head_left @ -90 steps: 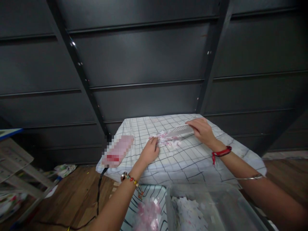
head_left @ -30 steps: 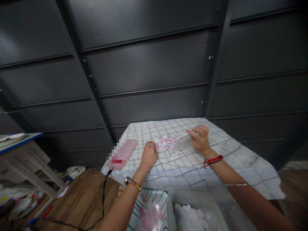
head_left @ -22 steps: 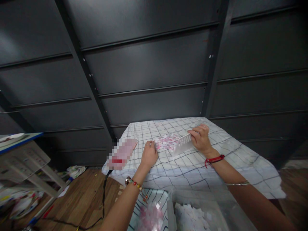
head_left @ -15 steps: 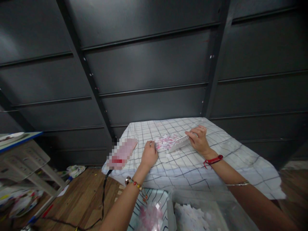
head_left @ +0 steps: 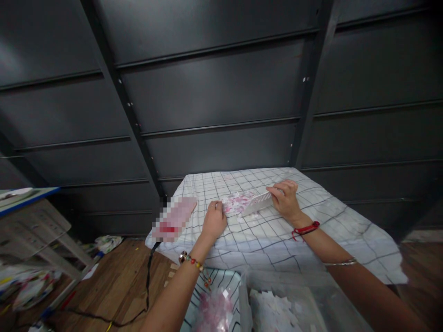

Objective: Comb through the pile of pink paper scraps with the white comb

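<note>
A loose pile of small pink and white pieces (head_left: pixel 237 203), seemingly paper, lies on a white cloth with dark grid lines (head_left: pixel 214 184). My left hand (head_left: pixel 214 219) rests on the cloth at the pile's left edge, fingers bent down beside the pieces and holding nothing that I can see. Pinched in my right hand (head_left: pixel 285 200) is a thin white slotted plate (head_left: pixel 258 202). The plate is tilted, its lower edge down at the right side of the pile. My right fingers partly hide its far end.
A pixelated pink object (head_left: pixel 176 219) lies on the cloth at left, a black cable (head_left: pixel 148 276) below it. Near me stand a striped tray (head_left: pixel 235 281) with a clear bag of pink pieces (head_left: pixel 214 309) and a clear bin (head_left: pixel 245 299) holding white pieces. Dark panels (head_left: pixel 221 97) rise behind.
The slotted plate has tipped slightly and its lower edge has shifted a little left against the pile. The pieces have moved slightly. My left hand stays nearly where it was.
</note>
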{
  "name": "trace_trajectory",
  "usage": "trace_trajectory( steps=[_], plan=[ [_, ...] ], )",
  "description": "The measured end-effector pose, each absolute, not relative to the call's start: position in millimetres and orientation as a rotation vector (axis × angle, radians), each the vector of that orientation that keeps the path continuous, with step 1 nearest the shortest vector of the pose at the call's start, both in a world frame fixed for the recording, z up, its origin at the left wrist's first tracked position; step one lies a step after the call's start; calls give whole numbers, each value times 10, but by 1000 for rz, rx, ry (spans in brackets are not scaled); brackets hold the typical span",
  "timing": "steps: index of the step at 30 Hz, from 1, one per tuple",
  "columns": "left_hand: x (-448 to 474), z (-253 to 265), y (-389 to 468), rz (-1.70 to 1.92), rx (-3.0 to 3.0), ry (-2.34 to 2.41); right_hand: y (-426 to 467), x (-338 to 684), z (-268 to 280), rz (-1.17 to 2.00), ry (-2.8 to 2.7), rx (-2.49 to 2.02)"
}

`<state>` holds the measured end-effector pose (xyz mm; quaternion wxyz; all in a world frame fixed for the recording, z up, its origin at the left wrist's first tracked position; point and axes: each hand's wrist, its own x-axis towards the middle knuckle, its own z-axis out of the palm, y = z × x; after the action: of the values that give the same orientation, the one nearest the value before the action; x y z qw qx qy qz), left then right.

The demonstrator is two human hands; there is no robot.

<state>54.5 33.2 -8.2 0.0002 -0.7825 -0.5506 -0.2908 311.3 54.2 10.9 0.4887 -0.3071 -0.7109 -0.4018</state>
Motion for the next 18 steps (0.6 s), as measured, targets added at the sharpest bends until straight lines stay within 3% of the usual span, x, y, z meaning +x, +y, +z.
trace_trajectory(
  steps=[18],
  plan=[
    [548, -83, 330, -911, -2463, -1719, 558, 3103, 68, -915, -1763, -812]
  ],
)
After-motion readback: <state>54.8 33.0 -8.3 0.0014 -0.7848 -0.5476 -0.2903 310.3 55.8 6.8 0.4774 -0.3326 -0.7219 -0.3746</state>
